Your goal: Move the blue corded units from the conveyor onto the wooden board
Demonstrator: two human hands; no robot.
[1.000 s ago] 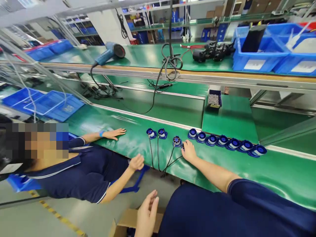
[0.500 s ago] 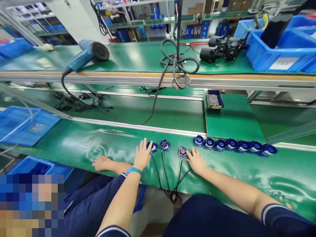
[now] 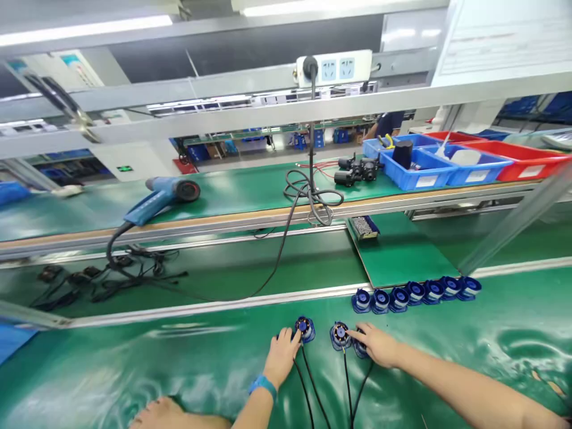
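Note:
Several round blue motor housings with black cables stand on the green bench near me. My left hand [image 3: 282, 353] curls over the leftmost one, which it mostly hides, and a fingertip touches the neighbouring housing with copper-coloured coils [image 3: 304, 328]. A third coil-faced housing [image 3: 340, 335] stands further right. Beside it, my right hand [image 3: 378, 344] has its fingers around a fourth housing [image 3: 360, 348], partly covered, while the index finger reaches to the third one's edge. Black cables [image 3: 348, 381] run from the housings towards me.
A row of blue housings without visible cables [image 3: 415, 292] lies behind my right hand. A tray of small metal parts [image 3: 364, 227] sits on a green board. The upper shelf holds a heat gun [image 3: 163, 196], black pumps [image 3: 357, 170] and blue bins [image 3: 420, 173]. Another person's hand [image 3: 161, 412] rests at lower left.
The view has tilted upward. My left hand has closed over the leftmost housing, now nearer its neighbour. More of the housing under my right hand shows.

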